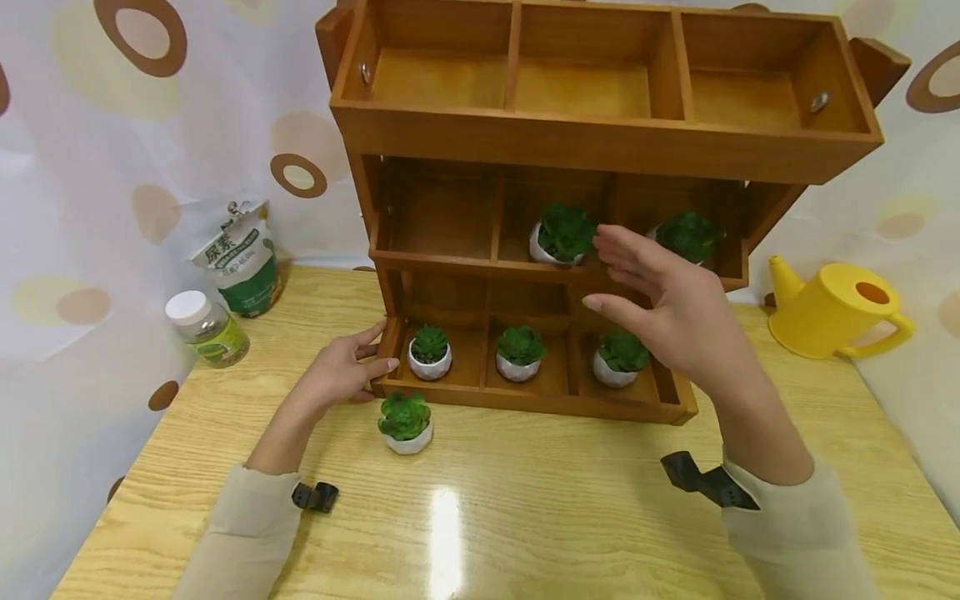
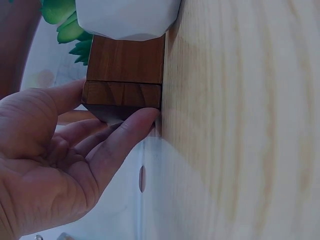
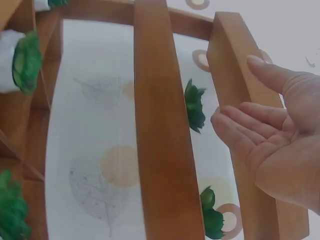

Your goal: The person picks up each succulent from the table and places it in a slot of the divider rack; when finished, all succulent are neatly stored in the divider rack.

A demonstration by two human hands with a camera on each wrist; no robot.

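My left hand (image 1: pixel 341 371) holds the lower left corner of a wooden three-tier shelf (image 1: pixel 525 408), thumb and fingers about its end, as the left wrist view also shows (image 2: pixel 75 155). Just in front of that corner, a potted succulent (image 1: pixel 406 423) stands on the table. My right hand (image 1: pixel 671 304) hovers before the middle tier, fingers extended and thumb apart, holding nothing. Nearest its fingertips is a succulent in a white pot (image 1: pixel 562 233) in the middle compartment. Another succulent (image 1: pixel 686 237) sits in the right compartment, partly hidden behind the hand.
Three potted succulents, left (image 1: pixel 430 352), middle (image 1: pixel 519 353) and right (image 1: pixel 619 359), stand in the bottom tier. A yellow watering can (image 1: pixel 832 308) is at right. A lidded jar (image 1: pixel 207 329) and a clipped pouch (image 1: pixel 240 262) stand at left on the wooden table (image 1: pixel 562 500).
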